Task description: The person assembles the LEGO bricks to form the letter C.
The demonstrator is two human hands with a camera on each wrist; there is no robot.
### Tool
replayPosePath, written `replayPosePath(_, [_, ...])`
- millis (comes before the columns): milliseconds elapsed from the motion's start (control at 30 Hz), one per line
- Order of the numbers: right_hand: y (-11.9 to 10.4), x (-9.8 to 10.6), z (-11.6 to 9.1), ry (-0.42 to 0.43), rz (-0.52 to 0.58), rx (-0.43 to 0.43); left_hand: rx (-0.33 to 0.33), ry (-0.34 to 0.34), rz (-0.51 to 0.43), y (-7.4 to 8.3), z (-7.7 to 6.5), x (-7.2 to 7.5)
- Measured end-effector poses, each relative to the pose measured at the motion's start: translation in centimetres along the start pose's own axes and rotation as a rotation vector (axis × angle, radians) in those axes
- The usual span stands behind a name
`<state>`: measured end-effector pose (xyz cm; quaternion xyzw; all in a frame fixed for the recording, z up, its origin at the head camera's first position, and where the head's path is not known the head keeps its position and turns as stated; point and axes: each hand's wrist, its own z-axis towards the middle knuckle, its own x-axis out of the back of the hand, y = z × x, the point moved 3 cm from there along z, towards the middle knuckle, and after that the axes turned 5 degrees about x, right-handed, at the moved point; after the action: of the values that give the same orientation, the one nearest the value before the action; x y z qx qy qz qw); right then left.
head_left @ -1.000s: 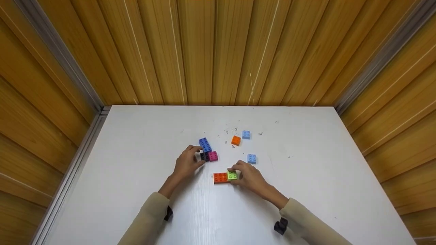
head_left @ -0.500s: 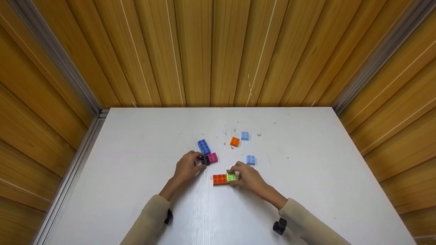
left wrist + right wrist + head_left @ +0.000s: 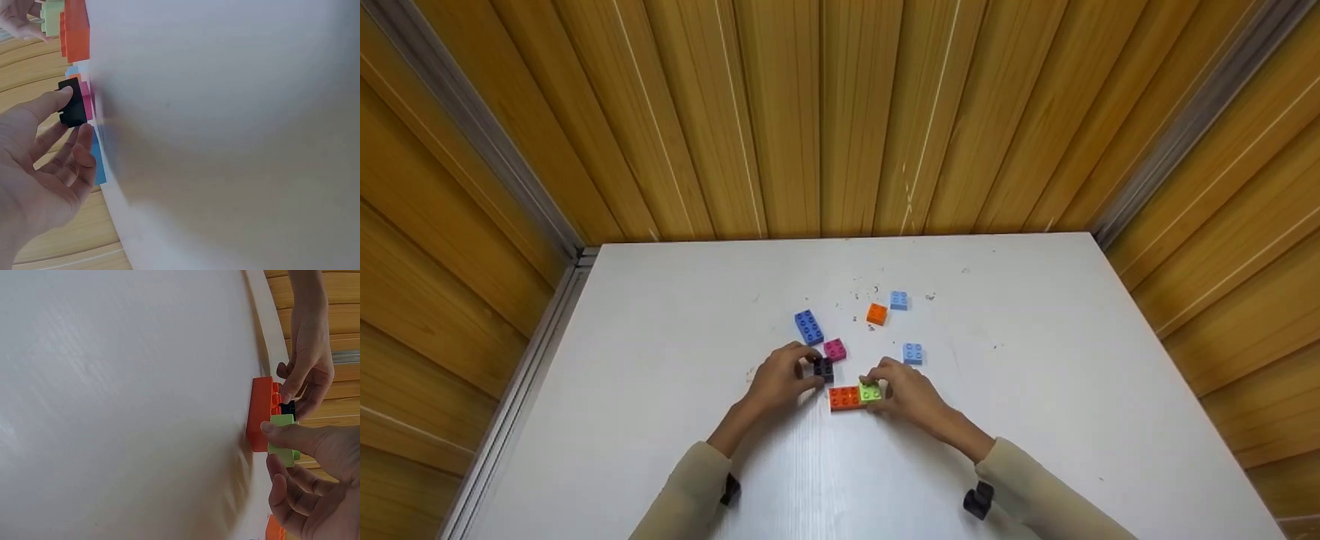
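A smooth white tabletop (image 3: 1035,390) fills the lower part of the head view, its near stretch catching a pale sheen, with small dark flecks (image 3: 930,297) scattered toward the back. Yellow-brown, wood-grained ribbed panels (image 3: 780,112) wall it in behind and at both sides, with grey metal-looking strips (image 3: 476,120) at the corners. Near the middle, the left hand (image 3: 780,381), its fingers partly curled, pinches a small black studded plastic brick (image 3: 823,368) between thumb and fingers. The right hand (image 3: 911,390), bent likewise, pinches a small lime-green studded brick (image 3: 870,391), which sits on the right end of a longer red-orange studded brick (image 3: 843,397) on the table. Beyond the black brick are a small magenta brick (image 3: 835,349) and a longer blue brick (image 3: 808,328). Farther right lie a small orange brick (image 3: 877,313) and two small light-blue bricks (image 3: 913,353), one near it at the back, the other nearer the right hand. Beige sleeves (image 3: 682,487) cover both forearms.
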<state>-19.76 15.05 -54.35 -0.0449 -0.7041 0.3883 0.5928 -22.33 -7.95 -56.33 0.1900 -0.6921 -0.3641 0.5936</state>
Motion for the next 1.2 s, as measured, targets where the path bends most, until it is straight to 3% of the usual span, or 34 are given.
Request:
replayPosePath(267, [-0.2,-0.2,-0.1,-0.011,0.033,-0.014,-0.127,-0.086,-0.073,0.7,-1.3,0.1])
replayPosePath(600, [-0.3,-0.4,-0.3,0.004,0.024,-0.004,-0.199,-0.166,-0.082,0.6,-2.9,-0.7])
replayPosePath(1200, [0.0,0.0,-0.1,-0.009,0.027,-0.007,-0.164,-0.144,0.011,0.7,-2.6,-0.5])
